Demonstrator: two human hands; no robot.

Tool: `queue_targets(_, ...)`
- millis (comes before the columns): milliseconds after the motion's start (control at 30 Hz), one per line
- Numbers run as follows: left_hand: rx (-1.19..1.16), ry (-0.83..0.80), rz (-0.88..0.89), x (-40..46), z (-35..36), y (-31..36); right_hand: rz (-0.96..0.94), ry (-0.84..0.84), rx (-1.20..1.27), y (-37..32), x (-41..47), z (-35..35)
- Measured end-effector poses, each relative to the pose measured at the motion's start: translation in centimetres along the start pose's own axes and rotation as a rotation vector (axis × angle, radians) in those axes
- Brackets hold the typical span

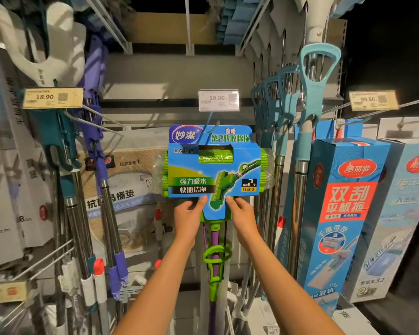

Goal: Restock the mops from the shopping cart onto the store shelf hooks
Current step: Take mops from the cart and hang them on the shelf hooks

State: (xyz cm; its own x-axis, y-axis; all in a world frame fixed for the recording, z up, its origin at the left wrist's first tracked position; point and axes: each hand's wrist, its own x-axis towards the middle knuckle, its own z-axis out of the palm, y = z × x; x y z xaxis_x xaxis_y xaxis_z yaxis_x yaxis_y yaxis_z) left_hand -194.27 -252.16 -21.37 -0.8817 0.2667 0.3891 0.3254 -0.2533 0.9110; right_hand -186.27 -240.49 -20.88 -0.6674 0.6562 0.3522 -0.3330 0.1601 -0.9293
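A: Nearest the camera, what are the hands doing?

B: Both reach forward. The left hand (188, 215) and the right hand (242, 213) each pinch the bottom edge of the blue card sleeve (213, 163) on the green sponge mop (214, 252), one either side of the sleeve's lower tab. So each grip is narrow and holding the packaging, thumbs on the front, fingers mostly hidden behind.

A: And the mop itself?

B: Its purple and green handle hangs straight down below the grips, between the forearms. The head sits just above the grips, wrapped in the sleeve.

A: Is it on the hook?

B: Above the grips, the top of the sleeve meets the wire hook (209, 128) under the 59.90 price tag (218, 100). It looks threaded on, or very nearly; I can't tell for certain.

A: So how far along?

B: I'd judge this mop almost hung; release and straightening remain. The cart isn't in view, so whatever is left there is unknown. Beyond, to either side, other mops (310, 97) already hang.
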Motion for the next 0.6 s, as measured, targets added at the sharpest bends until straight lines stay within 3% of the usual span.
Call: queue_targets(600,0.097,0.038,-0.11,-0.7,1.1,0.2,0.036,-0.023,-0.072,-0.9,-0.4,-0.9)
